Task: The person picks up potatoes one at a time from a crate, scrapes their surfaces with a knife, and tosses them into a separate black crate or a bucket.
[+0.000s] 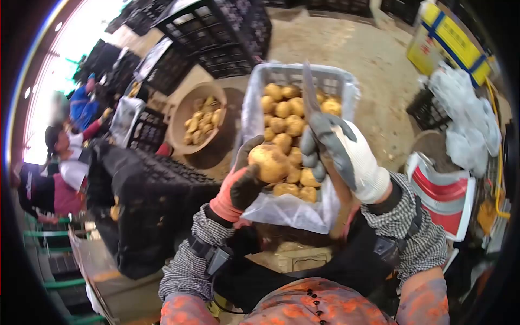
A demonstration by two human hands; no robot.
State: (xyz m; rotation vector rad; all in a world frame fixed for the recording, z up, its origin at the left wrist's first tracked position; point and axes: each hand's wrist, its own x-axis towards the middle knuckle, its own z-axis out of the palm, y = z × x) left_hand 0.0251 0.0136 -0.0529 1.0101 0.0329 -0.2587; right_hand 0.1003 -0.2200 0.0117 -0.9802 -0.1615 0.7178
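Hands and produce, with clock positions read from the centre of the lined crate [348,86] and 12 at the top of the view. The left hand [238,187], in a pink glove with dark fingers, grasps a large, round potato [269,163] at 8 o'clock, over the crate's side. The right hand [346,157], in a white glove with grey fingers, is closed around a long, flat blade [310,89], whose narrow end points to 12 o'clock. Loose potatoes [283,110] lie within the crate, on its white liner. Between 9 and 10 o'clock, a round basin [177,122] holds further, smaller pieces of produce [201,123]. Black crates [216,40] stand at 11 o'clock; a yellow box [452,38] with blue bands is at 2 o'clock; translucent plastic [468,122] lies near 3 o'clock. Well apart, at 9 o'clock, are other people [70,162], partly blurred.
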